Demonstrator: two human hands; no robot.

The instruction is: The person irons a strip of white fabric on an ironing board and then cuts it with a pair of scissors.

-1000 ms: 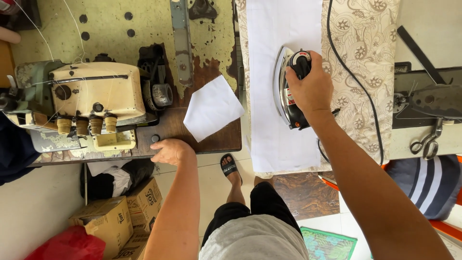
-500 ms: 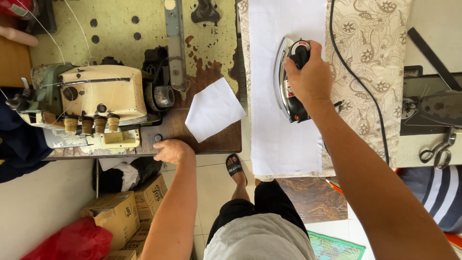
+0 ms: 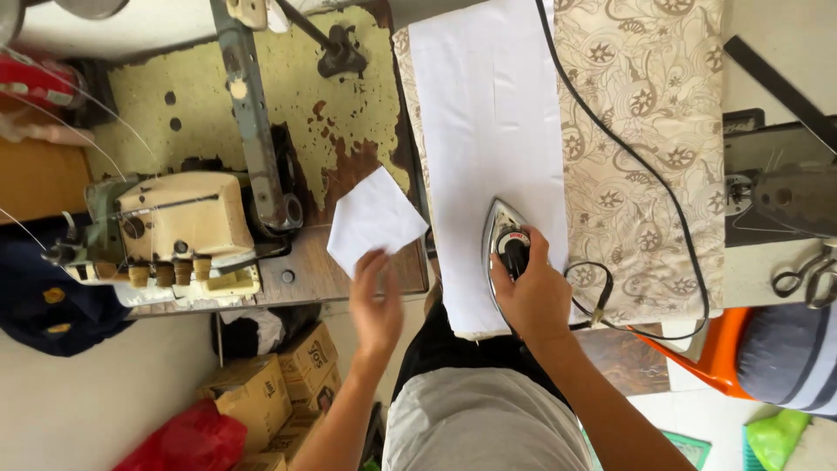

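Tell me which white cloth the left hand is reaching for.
The small folded white cloth on the sewing table, at the left hand's fingertips. The long white cloth lies under the iron.

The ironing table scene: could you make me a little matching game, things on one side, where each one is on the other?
Things:
1. iron
2. small white cloth piece
3. scissors
4. cardboard boxes

Places:
A. on the floor under the sewing table
B. on the white fabric, under the right hand
C. at the far right edge, on a pale surface
D. on the worn sewing table, at the left hand fingertips

Pairs: 1-B, 2-D, 3-C, 4-A
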